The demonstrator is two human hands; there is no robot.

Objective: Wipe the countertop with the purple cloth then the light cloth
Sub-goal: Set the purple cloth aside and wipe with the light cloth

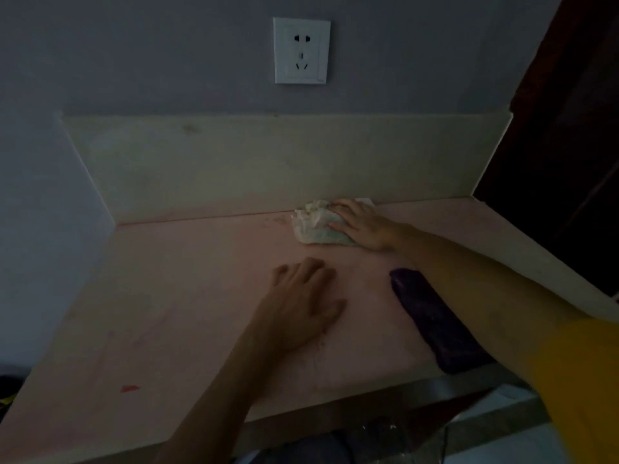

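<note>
While the right hand (360,224) lies on the light cloth (318,224) at the back of the counter (160,296), its fingers (345,206) are spread and fairly straight, pressing down on the cloth's right half rather than bunching it; the thumb side lies along the cloth's near edge. The cloth is crumpled, and sits just in front of the pale backsplash (254,162), close to the seam where counter and backsplash meet. The left hand (303,303) rests palm-down on the bare pinkish surface nearer the person, fingers loosely extended and slightly apart, holding nothing; it is well apart from the light cloth. The purple cloth (432,319) lies as a long dark roll on the counter's right part, running from near the middle toward the front edge, partly under the right forearm, with neither hand on it.

To the left of both hands the counter stretches open as far as the side wall (43,212), marked only by a small red fleck (130,388) near the front edge. On the right the surface ends at a pale edge beside a dark wooden panel (562,145). A white wall socket (301,50) sits above the backsplash.
</note>
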